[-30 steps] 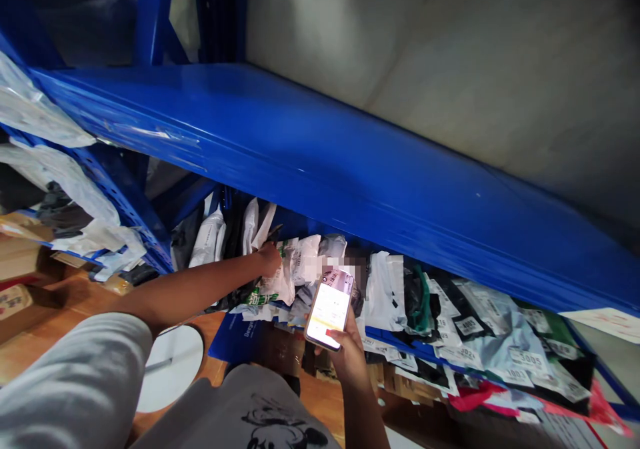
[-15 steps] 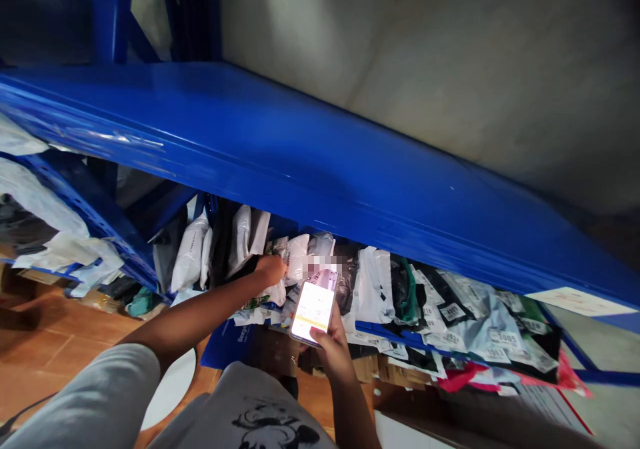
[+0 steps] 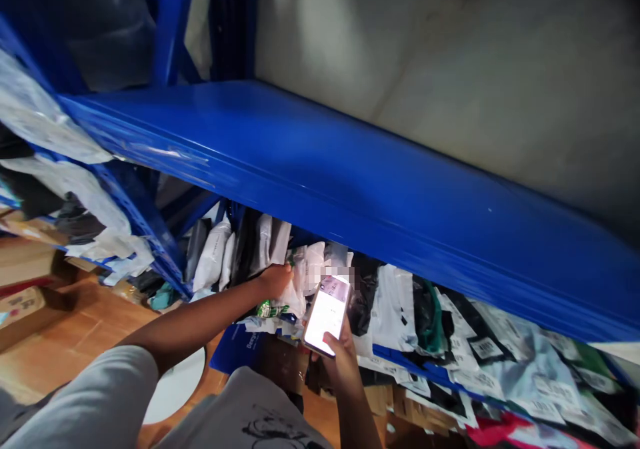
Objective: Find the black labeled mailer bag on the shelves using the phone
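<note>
My right hand point(image 3: 341, 354) is wrapped round a smartphone point(image 3: 326, 319) with a bright, lit screen, its thumb resting over the lower part of the glass. To the left, my left hand point(image 3: 276, 279) reaches into the shelf row with its fingers closed at the top of a white plastic package point(image 3: 294, 295); the fingertips are partly hidden. A green-printed packet point(image 3: 273, 309) shows just below that hand. Upright white packages point(image 3: 314, 262) stand close by, and a black bagged package point(image 3: 363, 289) is right of the phone.
A blue shelf beam point(image 3: 310, 169) crosses above both hands. Labelled bagged garments point(image 3: 530, 369) fill the shelf's right side, and white parcels point(image 3: 212, 255) stand at its left. Below are a blue box point(image 3: 237, 349) and a round white seat-like disc point(image 3: 177, 389) above the tiled floor.
The camera view has shifted, so the shelf sits farther right in the picture. My left hand has drawn the white package slightly, baring more of the green-printed packet. The phone stays in my right hand.
</note>
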Demonstrator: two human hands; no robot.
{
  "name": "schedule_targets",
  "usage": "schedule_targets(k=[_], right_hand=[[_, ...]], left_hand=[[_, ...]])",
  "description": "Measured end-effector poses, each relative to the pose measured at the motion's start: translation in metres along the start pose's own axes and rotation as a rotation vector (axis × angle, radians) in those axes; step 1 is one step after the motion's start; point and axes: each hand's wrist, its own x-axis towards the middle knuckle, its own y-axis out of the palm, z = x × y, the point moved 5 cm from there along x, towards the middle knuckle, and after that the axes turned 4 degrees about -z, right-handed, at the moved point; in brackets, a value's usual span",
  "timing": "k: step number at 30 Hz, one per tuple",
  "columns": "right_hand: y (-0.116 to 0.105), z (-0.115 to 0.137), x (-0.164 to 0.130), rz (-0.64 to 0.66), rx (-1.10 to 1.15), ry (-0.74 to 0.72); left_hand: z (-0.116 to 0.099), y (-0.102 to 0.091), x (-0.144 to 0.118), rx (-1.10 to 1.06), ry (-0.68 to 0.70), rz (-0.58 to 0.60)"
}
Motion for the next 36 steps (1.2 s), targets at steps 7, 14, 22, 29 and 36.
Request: schedule_targets(k=[7,14,22,29,36], right_hand=[[0.013,-0.004,0.004,0.034,0.053,0.095],[0.030,-0.013,0.011,0.085,0.052,0.133],[0.042,-0.054,0.025,0.128,0.013,0.348],[0.055,-0.073,0.028,0.191,-0.044,0.463],[0.057,-0.068,0.028,0.232,-0.034,0.464]], left_hand=[[0.012,-0.001,-0.024,0.147,-0.089,0.013],[0.012,0.006,-0.034,0.213,-0.196,-0.072],[0.011,0.008,-0.056,0.238,-0.377,-0.220],[0.016,0.015,-0.064,0.234,-0.356,-0.411],[0.019,0.022,-0.064,0.215,-0.360,-0.445]])
